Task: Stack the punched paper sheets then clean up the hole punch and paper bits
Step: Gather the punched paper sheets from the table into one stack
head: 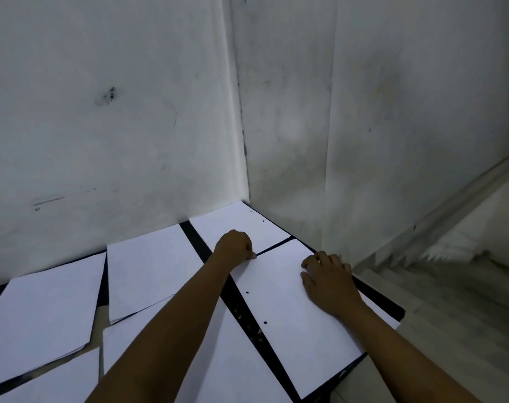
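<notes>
Dark desk pushed into the corner of two whitewashed walls; white sheets lie flat across most of its top, dark strips of surface showing between them.

Sheet in hand: the near-right sheet, along the desk's right edge, two punched holes visible near its left margin. The far-corner sheet lies just beyond it, also with two holes, a thin dark gap between the two. Other sheets: one at the back edge mid-desk, one toward the left edge, more along the near edge, some overlapping at the corners.

Left hand sits at the far-left corner of the near-right sheet, fingers curled in and pinching what looks like that corner (the fingertips themselves are tucked under the knuckles, so the exact pinch is hard to read). Right hand lies palm-down on the same sheet near its right edge, fingers slightly spread and bent, pressing it flat.

Hole punch and paper bits: not in view.

Handling, as a judgement: single sheets are very light, limp and slippery on a smooth top, and cling flat. Best taken by lifting a corner or sliding the sheet past the desk edge, then supporting it from underneath; a hard pinch will crease it. Stacking seems barely started, since the sheets lie spread out singly
</notes>
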